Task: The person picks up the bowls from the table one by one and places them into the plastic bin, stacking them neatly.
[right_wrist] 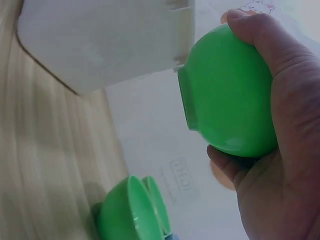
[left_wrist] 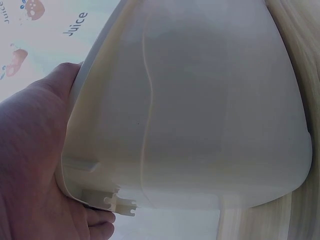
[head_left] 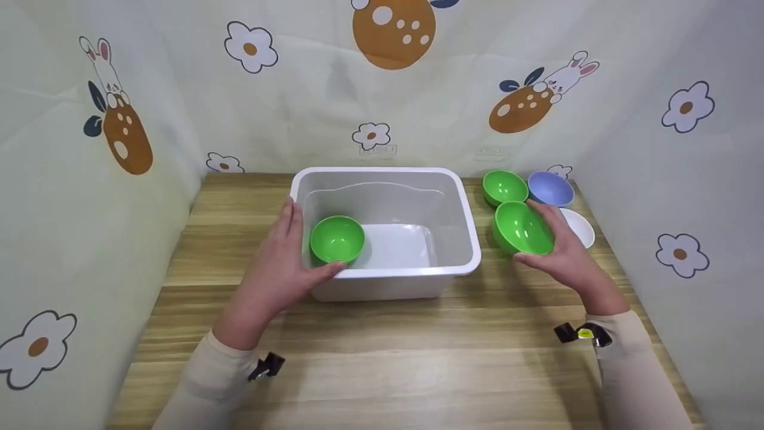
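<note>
A white plastic bin (head_left: pixel 385 272) stands on the table; my left hand (head_left: pixel 277 260) grips its near left corner, thumb along the front rim and fingers along the left side. In the left wrist view, the fingertips (left_wrist: pixel 102 230) curl beneath the rim. Inside the bin, a green bowl (head_left: pixel 337 239) sits upright at the left. To the bin's right, my right hand (head_left: pixel 561 254) holds a second green bowl (head_left: pixel 522 228) by its rim, tilted. The right wrist view shows that bowl (right_wrist: pixel 230 95) raised off the table, with thumb and fingers on opposite sides.
Behind the held bowl stand another green bowl (head_left: pixel 504 188) and a blue bowl (head_left: pixel 551 189). A white bowl (head_left: pixel 579 228) is partly hidden by my right hand. Patterned cloth walls (head_left: pixel 310 107) surround the wooden table (head_left: pixel 388 358) at the back and sides.
</note>
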Motion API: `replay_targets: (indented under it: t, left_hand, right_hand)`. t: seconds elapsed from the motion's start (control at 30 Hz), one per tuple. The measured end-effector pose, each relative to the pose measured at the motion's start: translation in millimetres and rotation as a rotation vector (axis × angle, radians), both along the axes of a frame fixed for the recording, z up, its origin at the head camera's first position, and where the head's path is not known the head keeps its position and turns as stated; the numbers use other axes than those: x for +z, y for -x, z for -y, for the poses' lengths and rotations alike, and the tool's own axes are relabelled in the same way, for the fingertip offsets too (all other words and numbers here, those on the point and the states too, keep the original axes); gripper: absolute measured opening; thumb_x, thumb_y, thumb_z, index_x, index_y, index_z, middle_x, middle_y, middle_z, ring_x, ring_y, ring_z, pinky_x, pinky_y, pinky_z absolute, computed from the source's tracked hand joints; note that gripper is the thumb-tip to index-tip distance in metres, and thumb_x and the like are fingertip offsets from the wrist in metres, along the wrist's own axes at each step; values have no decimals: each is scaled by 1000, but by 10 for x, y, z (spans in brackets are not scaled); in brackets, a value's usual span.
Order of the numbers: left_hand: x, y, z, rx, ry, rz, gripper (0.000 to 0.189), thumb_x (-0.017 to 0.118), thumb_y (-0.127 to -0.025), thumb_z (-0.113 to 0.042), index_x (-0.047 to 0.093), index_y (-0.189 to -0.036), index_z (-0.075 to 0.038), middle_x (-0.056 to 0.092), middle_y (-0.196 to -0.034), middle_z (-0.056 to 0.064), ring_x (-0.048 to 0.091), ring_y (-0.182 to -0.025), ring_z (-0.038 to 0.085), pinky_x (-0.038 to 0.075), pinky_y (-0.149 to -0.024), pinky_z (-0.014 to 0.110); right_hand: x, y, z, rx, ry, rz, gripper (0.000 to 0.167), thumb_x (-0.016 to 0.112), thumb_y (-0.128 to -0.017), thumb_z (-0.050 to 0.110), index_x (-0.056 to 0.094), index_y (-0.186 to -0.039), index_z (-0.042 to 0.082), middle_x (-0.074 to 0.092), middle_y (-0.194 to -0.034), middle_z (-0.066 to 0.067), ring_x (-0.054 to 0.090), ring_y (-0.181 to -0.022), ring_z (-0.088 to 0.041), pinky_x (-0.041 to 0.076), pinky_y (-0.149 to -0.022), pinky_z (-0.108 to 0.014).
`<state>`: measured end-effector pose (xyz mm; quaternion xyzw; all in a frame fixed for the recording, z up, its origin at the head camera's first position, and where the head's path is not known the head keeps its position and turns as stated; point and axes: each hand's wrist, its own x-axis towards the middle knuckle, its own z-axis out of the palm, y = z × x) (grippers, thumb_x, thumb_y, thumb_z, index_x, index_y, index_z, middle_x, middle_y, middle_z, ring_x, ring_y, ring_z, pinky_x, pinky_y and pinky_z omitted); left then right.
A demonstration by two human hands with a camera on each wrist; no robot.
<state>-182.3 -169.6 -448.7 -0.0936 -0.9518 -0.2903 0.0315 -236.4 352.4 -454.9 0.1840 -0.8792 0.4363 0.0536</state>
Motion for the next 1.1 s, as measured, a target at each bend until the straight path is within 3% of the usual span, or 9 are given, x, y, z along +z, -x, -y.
replay_targets:
  t: [0.23, 0.57, 0.83, 1.1]
  left_hand:
    - [18, -13, 1, -4, -7, -6, 142, 72, -86, -86, 7, -174, 5, 2, -183, 24, 14, -167, 47, 24, -131, 64]
    - [-9, -4, 5, -2, 5, 6, 147, 64, -83, -96, 4, -175, 3, -1, -184, 22, 14, -168, 47, 24, -130, 66]
    - [8, -4, 6, 4, -1, 5, 148, 66, -82, -95, 6, -174, 5, 2, -183, 24, 14, -167, 48, 24, -131, 65]
    - [-9, -2, 4, 3, -7, 10, 147, 67, -83, -94, 6, -174, 4, 0, -184, 22, 12, -168, 47, 23, -131, 66]
  right_hand:
    - [183, 103, 107, 36, -10, -63, 109, 100, -73, 3, 45, -167, 6, 48, -159, -18, 44, -139, -26, 35, -107, -24]
    - [339, 172, 290, 43, -15, -25, 112, 100, -75, 6, 39, -170, 6, 45, -160, -20, 45, -139, -36, 39, -104, -24]
    - [450, 248, 435, 72, -52, -36, 112, 103, -77, 15, 41, -170, 11, 47, -158, -13, 46, -136, -28, 43, -106, -36]
    - [510, 294, 546, 120, -45, -43, 115, 103, -74, 13, 40, -170, 8, 44, -162, -12, 46, -139, -29, 41, -108, -35]
